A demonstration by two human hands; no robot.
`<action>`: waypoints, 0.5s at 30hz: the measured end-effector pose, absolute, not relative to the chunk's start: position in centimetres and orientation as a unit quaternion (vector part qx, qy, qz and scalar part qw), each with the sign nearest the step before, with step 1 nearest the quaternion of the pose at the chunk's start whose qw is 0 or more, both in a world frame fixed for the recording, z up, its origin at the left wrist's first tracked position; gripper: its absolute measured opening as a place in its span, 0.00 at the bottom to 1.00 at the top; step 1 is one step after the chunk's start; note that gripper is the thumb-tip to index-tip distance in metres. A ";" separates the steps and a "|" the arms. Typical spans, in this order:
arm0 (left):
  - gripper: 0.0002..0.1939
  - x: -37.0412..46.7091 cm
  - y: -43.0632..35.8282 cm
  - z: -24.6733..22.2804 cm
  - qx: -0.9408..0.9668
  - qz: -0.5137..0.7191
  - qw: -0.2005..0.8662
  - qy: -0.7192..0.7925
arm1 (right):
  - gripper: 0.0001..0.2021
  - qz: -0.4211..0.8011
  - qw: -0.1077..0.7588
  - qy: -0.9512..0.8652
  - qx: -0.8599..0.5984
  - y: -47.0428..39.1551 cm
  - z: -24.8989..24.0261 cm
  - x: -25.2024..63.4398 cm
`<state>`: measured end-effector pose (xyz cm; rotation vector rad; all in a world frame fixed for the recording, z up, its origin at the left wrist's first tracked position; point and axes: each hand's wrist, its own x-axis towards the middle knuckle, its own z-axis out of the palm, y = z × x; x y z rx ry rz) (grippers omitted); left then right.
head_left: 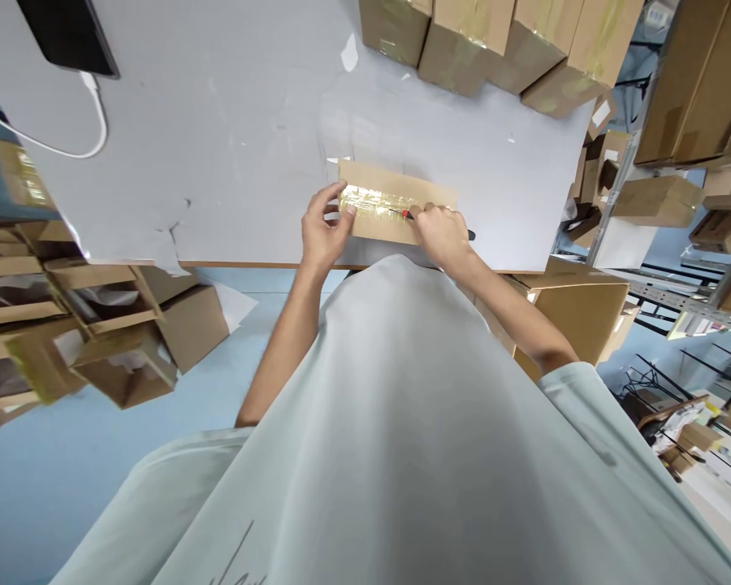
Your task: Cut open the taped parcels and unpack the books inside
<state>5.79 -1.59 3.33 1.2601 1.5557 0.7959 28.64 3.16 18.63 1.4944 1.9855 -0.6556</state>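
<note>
A small cardboard box (381, 226) with shiny clear tape (371, 198) along its top lies near the table's front edge. My left hand (326, 227) grips the box's left end, with the thumb on top and the fingers at the far corner. In my right hand (442, 234) is a cutter (408, 214), red near its front and black at its rear end. Its thin tip points left and rests at the tape. My right fingers are wrapped round the handle, over the box's right part.
Several taped cardboard boxes (463, 49) stand at the table's far right. A black device (67, 32) with a white cable (102, 122) lies far left. Open cartons (125, 370) are below left; a large carton (576, 309) and shelving stand right.
</note>
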 end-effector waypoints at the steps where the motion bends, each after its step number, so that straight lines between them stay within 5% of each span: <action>1: 0.41 5.8 -1.6 3.4 0.516 0.327 0.474 0.634 | 0.23 -0.249 0.280 0.738 0.561 3.2 18.6 28.7; 15: 0.39 5.5 -1.7 2.5 0.500 0.327 0.493 0.633 | 0.21 -0.250 0.288 0.735 0.561 3.6 19.0 29.5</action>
